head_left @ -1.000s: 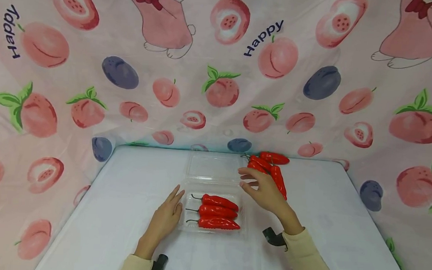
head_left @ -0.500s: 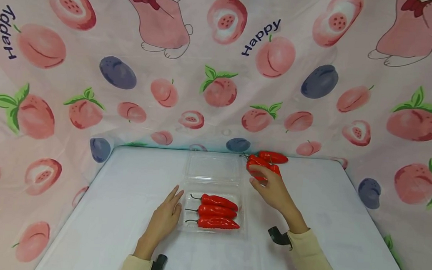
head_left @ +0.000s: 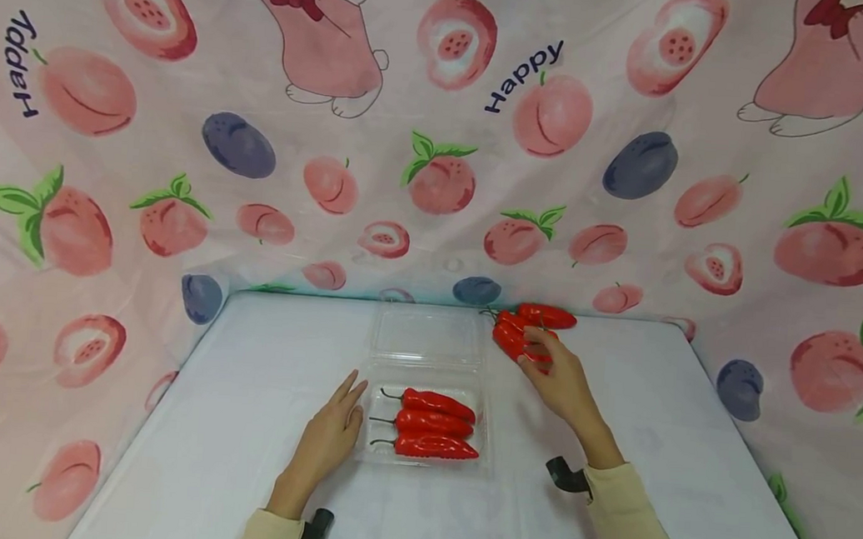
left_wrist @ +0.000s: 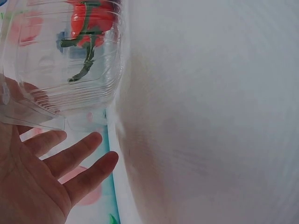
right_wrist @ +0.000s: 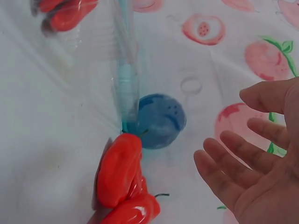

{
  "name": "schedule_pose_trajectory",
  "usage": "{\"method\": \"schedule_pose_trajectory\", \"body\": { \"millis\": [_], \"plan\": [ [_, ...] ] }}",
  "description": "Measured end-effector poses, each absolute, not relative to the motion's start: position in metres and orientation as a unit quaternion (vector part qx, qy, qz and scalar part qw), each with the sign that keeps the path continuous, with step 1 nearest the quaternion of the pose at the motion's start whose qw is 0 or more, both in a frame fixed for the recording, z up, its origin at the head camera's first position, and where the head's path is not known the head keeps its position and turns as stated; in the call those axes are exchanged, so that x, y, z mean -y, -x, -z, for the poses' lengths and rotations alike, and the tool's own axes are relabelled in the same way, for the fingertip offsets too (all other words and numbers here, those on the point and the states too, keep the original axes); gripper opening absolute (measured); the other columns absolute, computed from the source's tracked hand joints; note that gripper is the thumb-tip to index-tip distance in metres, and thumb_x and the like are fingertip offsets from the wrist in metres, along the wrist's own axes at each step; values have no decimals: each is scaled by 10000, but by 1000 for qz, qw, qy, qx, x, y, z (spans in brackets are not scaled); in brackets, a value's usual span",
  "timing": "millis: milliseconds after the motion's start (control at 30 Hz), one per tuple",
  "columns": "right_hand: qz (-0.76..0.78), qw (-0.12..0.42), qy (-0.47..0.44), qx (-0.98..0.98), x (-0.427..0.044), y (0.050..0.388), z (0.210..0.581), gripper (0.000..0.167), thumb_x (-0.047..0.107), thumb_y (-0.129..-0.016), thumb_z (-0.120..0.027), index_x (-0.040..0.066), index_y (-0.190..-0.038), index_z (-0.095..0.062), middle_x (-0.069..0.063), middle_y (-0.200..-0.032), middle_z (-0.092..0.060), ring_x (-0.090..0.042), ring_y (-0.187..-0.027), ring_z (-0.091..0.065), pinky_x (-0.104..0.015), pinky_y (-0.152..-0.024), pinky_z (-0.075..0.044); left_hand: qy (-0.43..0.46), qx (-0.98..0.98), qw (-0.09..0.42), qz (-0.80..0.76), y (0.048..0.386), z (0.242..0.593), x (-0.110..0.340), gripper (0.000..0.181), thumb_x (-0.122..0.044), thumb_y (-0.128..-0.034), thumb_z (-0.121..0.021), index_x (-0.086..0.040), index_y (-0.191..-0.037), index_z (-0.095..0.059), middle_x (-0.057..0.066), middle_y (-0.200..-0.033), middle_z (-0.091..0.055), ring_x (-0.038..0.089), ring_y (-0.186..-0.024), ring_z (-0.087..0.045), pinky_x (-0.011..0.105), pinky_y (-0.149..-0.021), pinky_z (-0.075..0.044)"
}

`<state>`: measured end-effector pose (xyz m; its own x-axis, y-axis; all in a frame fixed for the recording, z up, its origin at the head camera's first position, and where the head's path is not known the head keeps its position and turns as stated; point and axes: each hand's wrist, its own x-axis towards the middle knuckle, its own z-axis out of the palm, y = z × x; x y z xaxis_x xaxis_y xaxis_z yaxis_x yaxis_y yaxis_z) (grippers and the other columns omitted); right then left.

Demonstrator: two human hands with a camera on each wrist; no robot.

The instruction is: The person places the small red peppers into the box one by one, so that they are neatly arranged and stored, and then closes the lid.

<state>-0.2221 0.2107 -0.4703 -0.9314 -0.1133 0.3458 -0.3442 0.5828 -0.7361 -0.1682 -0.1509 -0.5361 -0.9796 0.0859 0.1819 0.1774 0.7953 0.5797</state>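
Head view: the loose peppers lie heaped at the far side of the bench, just right of the lid, partly covered by my right hand. Their skins shine, so I expect them smooth and a little slippery, light, and firm enough to bear a pinch; whether they would bruise I cannot tell. The best hold, I judge, is thumb and fingers across the thick middle of one body; the thin stems look too flimsy to lift by. My right fingers are loosely bent and spread, gripping nothing: the right wrist view shows a gap between them and the nearest red skin. Nearer me sits the box, its lid folded back; clear and thin-walled, it should weigh little and slide if knocked, so its rim wants a gentle touch. In it, three boxed peppers lie side by side, stems to the left. My left hand is at the box's left edge, fingers extended, clutching nothing; whether they touch it I cannot tell. Behind everything hangs a fruit-print cloth.
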Motion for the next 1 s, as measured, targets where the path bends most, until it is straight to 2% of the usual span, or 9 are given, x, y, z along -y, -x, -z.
{"method": "schedule_pose_trajectory", "body": {
  "millis": [600, 833, 1000],
  "plan": [
    [-457, 137, -81, 875, -234, 234, 484, 467, 76, -935, -620, -4, -1377, -494, -238, -1312, -589, -430, -1177, -586, -535, -892, -550, 67, 944, 66, 315, 166, 535, 152, 446, -161, -994, -528, -114, -1437, -511, 46, -1586, -371, 362, -1276, -564, 559, -988, -489],
    [-434, 138, -60, 888, -239, 236, 489, 462, 109, -942, -618, 42, -1384, -497, -202, -1330, -584, -419, -1193, -575, -558, -916, -538, 67, 944, 67, 317, 167, 534, 152, 445, -159, -992, -531, -104, -1433, -514, 49, -1586, -372, 367, -1273, -565, 561, -984, -490],
    [-432, 135, -54, 890, -244, 240, 492, 456, 108, -947, -610, 27, -1380, -492, -216, -1345, -570, -436, -1198, -564, -565, -939, -520, 68, 943, 68, 318, 167, 532, 152, 442, -147, -989, -531, -100, -1428, -521, 60, -1578, -384, 367, -1279, -560, 556, -994, -486]
  ]
}}
